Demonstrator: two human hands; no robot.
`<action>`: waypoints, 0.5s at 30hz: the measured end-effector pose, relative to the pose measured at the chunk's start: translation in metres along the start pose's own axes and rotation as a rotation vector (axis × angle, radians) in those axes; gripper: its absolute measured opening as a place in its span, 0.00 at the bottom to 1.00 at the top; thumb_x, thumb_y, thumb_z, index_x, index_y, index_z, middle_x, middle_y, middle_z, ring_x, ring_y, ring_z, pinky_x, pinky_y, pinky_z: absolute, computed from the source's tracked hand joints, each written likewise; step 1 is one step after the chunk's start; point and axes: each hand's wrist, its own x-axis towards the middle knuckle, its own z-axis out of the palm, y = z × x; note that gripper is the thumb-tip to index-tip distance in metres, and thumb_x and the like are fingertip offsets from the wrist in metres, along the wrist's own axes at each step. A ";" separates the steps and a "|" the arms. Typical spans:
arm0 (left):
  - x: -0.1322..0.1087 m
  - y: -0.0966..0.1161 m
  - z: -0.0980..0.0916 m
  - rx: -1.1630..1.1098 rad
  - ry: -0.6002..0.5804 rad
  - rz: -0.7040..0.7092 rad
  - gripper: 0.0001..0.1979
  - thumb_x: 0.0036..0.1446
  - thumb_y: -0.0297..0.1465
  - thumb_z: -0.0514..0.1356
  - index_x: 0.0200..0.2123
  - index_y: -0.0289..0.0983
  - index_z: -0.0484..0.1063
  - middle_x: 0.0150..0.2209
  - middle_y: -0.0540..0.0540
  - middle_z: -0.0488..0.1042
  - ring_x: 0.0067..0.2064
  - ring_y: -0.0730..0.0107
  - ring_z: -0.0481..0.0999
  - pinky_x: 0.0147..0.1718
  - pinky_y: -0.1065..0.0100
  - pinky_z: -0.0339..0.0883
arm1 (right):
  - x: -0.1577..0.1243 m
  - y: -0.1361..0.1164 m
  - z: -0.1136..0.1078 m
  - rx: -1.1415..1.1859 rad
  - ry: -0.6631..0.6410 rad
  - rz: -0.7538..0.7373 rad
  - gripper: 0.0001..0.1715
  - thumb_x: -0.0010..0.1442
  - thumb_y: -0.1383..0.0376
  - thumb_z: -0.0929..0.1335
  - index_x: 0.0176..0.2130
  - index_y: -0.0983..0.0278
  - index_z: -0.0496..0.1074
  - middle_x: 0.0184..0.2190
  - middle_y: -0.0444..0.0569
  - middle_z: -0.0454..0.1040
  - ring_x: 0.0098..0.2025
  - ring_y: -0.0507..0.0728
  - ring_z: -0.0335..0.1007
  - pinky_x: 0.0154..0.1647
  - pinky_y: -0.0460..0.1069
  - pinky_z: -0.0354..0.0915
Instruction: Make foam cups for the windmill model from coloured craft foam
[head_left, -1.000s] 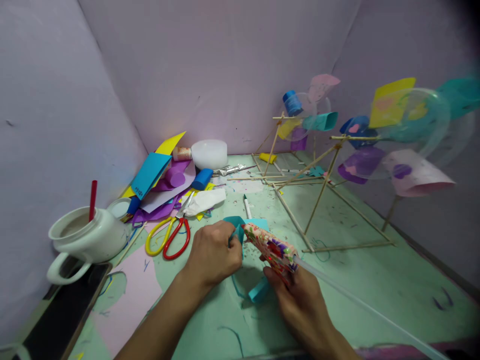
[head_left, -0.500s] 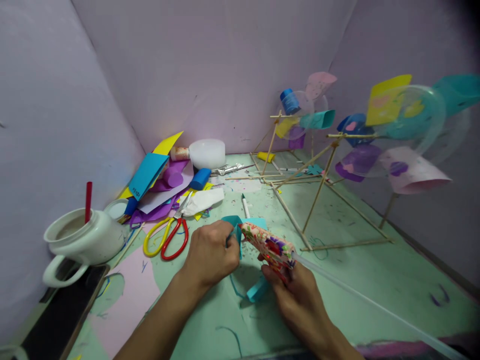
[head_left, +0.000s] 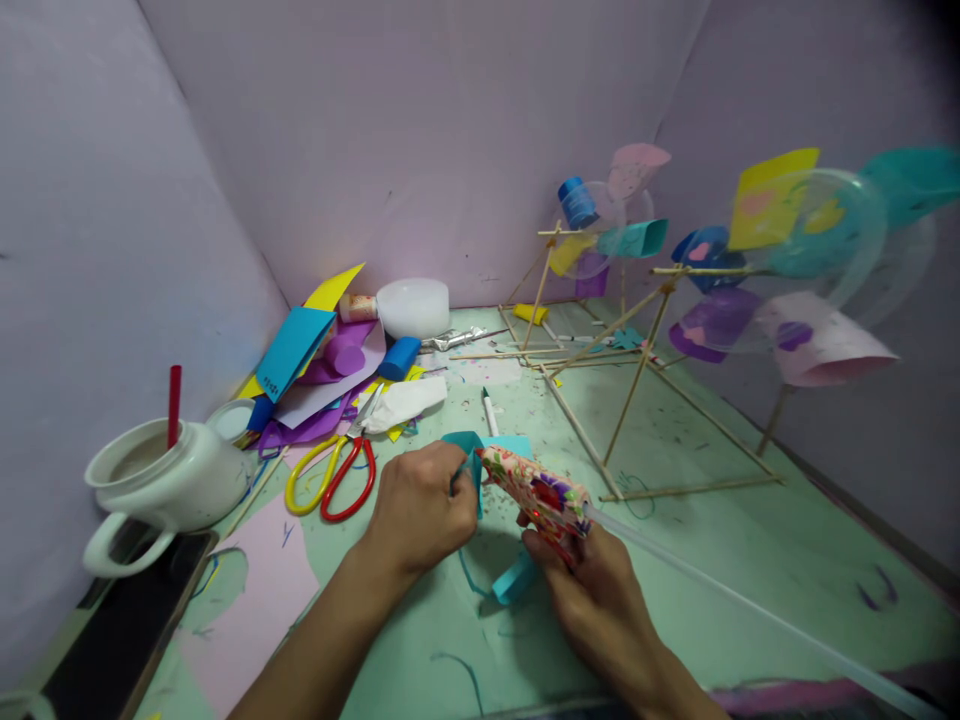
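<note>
My left hand (head_left: pixel 420 512) is closed in a pinch on a teal paper piece (head_left: pixel 469 448) low over the green table (head_left: pixel 750 540). My right hand (head_left: pixel 592 590) grips a floral-patterned glue gun (head_left: pixel 534 488), and the nozzle touches the teal paper right beside my left fingers. A clear glue stick (head_left: pixel 720 600) sticks out of the gun's back toward the lower right. Under the gun lies a folded teal paper strip (head_left: pixel 516 578).
Yellow and red scissors (head_left: pixel 330 478), a paper pile (head_left: pixel 315 370), a white tub (head_left: pixel 412 305) and a pen (head_left: pixel 489 408) lie behind my hands. A white mug (head_left: pixel 161 480) and black phone (head_left: pixel 120 640) sit at left. Stick-framed paper pinwheels (head_left: pixel 652 300) stand at right.
The view has shifted slightly; both hands hold nearly the same position, with the glue gun still at the teal paper.
</note>
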 end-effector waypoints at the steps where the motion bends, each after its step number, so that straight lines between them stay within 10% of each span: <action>1: 0.000 0.000 0.000 0.000 0.001 0.000 0.13 0.49 0.25 0.50 0.18 0.40 0.47 0.18 0.54 0.55 0.21 0.74 0.56 0.23 0.69 0.47 | 0.000 0.000 0.000 0.003 -0.001 -0.006 0.16 0.59 0.60 0.61 0.42 0.65 0.72 0.36 0.53 0.79 0.37 0.60 0.77 0.39 0.52 0.71; 15: 0.001 -0.002 0.002 0.017 -0.013 -0.018 0.12 0.49 0.26 0.51 0.19 0.40 0.49 0.18 0.53 0.57 0.22 0.73 0.58 0.24 0.69 0.49 | -0.001 0.000 -0.003 -0.029 -0.033 -0.033 0.18 0.60 0.60 0.61 0.44 0.65 0.72 0.38 0.55 0.78 0.37 0.61 0.76 0.39 0.53 0.71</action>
